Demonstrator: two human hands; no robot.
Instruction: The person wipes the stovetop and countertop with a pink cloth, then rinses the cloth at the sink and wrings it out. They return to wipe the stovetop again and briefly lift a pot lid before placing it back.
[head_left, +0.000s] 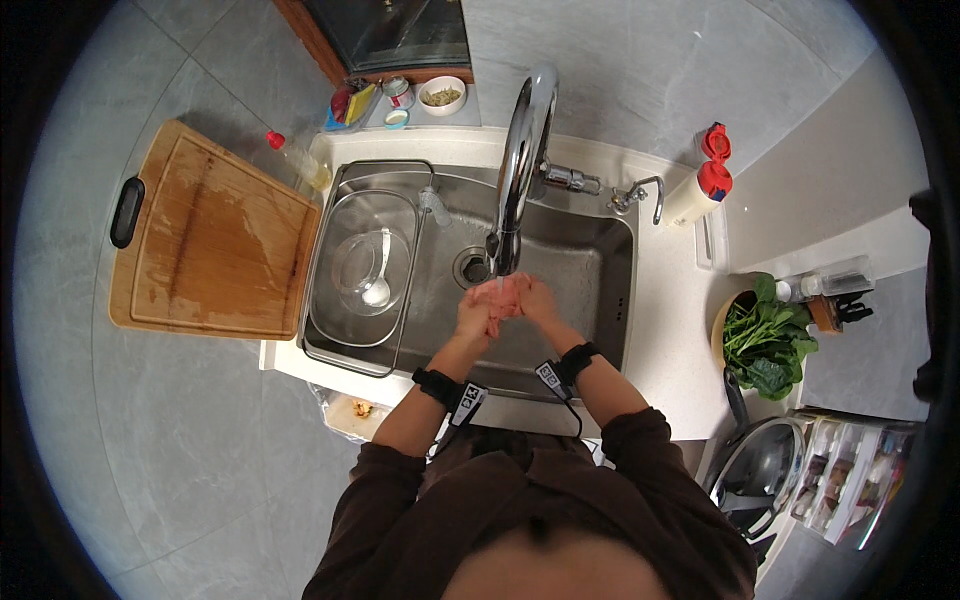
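Both my hands hold a pink cloth (504, 295) beneath the spout of a chrome faucet (517, 172), over the right part of a stainless steel sink (577, 262). My left hand (474, 316) grips the cloth's left side, and my right hand (537, 298) its right side. Water seems to run from the spout onto the cloth. The sink drain (472, 267) lies just beyond my left hand. On the sink's left side sits a metal basket (319, 322) with a clear bowl (349, 259) and a white spoon (376, 291) in it.
A wooden cutting board (217, 240) stands at the left beside an oil bottle (307, 166). On the right counter are a white bottle with a red cap (694, 199), a bowl of leafy greens (769, 337) and a lidded pan (761, 465). A small bowl (442, 96) sits on the windowsill.
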